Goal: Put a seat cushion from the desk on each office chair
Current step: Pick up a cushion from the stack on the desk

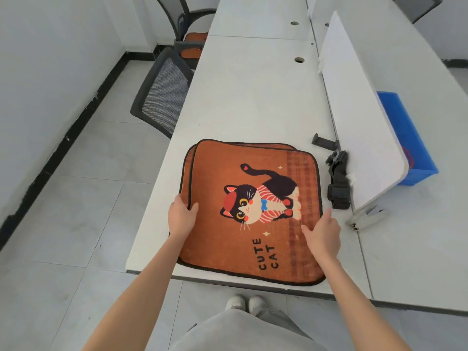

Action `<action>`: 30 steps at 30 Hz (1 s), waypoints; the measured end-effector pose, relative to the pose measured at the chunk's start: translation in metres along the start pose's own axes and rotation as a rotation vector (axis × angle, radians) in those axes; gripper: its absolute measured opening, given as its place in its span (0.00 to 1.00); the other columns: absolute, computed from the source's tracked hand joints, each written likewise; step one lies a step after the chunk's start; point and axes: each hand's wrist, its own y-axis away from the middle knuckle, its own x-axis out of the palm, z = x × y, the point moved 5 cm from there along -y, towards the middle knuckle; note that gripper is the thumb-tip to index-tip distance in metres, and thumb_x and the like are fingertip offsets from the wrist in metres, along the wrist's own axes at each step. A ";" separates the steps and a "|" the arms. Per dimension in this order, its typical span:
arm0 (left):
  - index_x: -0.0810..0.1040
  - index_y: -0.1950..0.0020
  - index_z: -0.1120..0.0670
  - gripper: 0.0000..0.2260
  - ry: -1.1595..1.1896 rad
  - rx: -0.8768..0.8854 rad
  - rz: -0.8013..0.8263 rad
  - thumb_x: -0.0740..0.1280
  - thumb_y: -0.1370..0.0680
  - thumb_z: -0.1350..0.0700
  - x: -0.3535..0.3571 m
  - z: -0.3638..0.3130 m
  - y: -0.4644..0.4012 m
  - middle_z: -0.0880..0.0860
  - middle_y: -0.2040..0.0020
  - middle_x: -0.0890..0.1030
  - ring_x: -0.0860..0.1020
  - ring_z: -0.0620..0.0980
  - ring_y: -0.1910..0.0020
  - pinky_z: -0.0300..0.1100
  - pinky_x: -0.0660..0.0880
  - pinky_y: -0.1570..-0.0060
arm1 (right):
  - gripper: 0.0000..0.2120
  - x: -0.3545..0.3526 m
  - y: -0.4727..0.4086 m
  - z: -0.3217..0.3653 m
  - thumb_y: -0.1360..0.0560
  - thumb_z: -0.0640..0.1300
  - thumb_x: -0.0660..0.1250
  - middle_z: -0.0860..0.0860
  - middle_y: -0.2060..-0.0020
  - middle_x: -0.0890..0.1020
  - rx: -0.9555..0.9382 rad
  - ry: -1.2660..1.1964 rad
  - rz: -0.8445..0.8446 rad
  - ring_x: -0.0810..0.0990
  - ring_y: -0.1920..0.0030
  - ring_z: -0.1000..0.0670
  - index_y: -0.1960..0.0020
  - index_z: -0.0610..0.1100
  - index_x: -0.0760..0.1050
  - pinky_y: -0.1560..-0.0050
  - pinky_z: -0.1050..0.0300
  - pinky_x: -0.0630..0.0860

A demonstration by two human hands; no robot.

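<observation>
Legs: grey trousers (243, 330) and white shoes (245, 301) show at the bottom edge, just before the desk's near edge.
Left hand (181, 216): grips the left edge of the top cushion, thumb on the upper face, fingers curled round the edge.
Right hand (323, 234): lies on the right side of the top cushion with fingers straight and spread, holding nothing.
Top cushion (243, 211): orange-brown with a black border, a cat picture and the words "CUTE CAT"; it lies flat on the near end of the desk, its near corner slightly over the edge.
Lower cushion (186, 168): same colour, under the top one, showing along the left and far edges.
Desk (253, 102): long and white, running away from the person, with two round cable holes.
Black clamps (336, 178): near the cushions' right edge, against the divider's foot.
Divider (354, 117): white panel upright along the desk's right side.
Blue box (405, 133): behind the divider on the neighbouring desk.
Near chair (162, 95): mesh back, pushed in at the desk's left side; its seat is hidden.
Middle chair (188, 50): an orange cushion (191, 53) lies on its seat.
Far chair (177, 16): another orange cushion (195, 36) on its seat.
</observation>
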 end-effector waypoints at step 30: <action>0.78 0.39 0.50 0.13 0.084 -0.004 -0.659 0.61 0.21 0.57 -0.269 0.162 0.106 0.52 0.52 0.85 0.81 0.52 0.56 0.44 0.77 0.58 | 0.19 0.126 0.296 0.361 0.21 0.37 0.55 0.56 0.43 0.76 -1.093 -0.355 0.776 0.74 0.46 0.60 0.31 0.46 0.67 0.54 0.88 0.62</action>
